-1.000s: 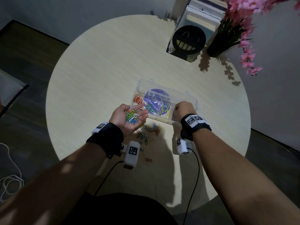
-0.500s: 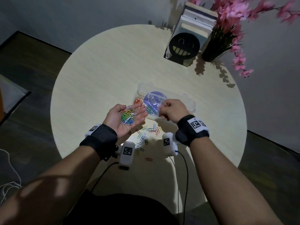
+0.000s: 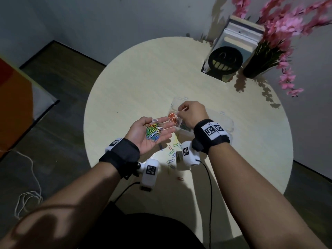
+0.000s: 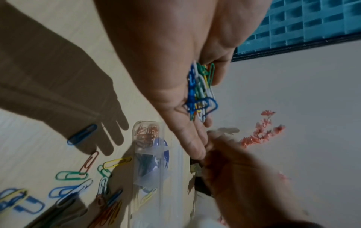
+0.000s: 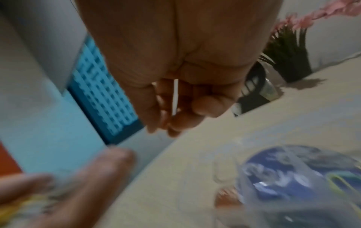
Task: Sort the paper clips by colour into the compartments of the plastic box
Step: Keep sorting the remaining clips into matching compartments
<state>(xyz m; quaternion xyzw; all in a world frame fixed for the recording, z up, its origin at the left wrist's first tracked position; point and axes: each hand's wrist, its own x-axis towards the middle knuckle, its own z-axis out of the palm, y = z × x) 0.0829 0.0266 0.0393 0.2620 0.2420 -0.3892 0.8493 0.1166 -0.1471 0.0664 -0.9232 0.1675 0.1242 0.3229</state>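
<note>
1. Paper clips [image 3: 152,131] in green, blue, white, yellow and orange are heaped in the palm of the left hand [image 3: 150,134], which is held palm-up above the table [image 3: 136,78] just left of the plastic box [image 3: 228,123]. The fingers are stretched out, nearly straight and side by side, pointing toward the box; in the left wrist view the heap [image 4: 201,91] is seen lying along the cupped palm [image 4: 175,64].
2. A single white clip [image 5: 175,97] is pinched by the right hand [image 3: 191,114] between thumb and curled fingers above the left end of the box. In the right wrist view the clip is seen as a thin white strip between the fingertips [image 5: 207,106], though the picture is blurred.
3. Orange clips [image 3: 172,117] are gathered in the leftmost compartment of the clear box; the same orange cluster [image 4: 147,134] is seen through the box wall in the left wrist view. Dark clips are made out in the next compartment, but their colour cannot be told. A round blue label [image 5: 293,174] is seen on the box.
4. Loose clips [image 3: 172,151] of mixed colours are scattered on the table in front of the box, between the two wrists; one orange clip [image 3: 180,178] lies apart, nearer the person.
5. A black smiley-face bookend [image 3: 225,61], books [image 3: 240,35] and a dark vase [image 3: 255,67] of pink flowers [image 3: 287,22] are stood at the far edge of the table.
</note>
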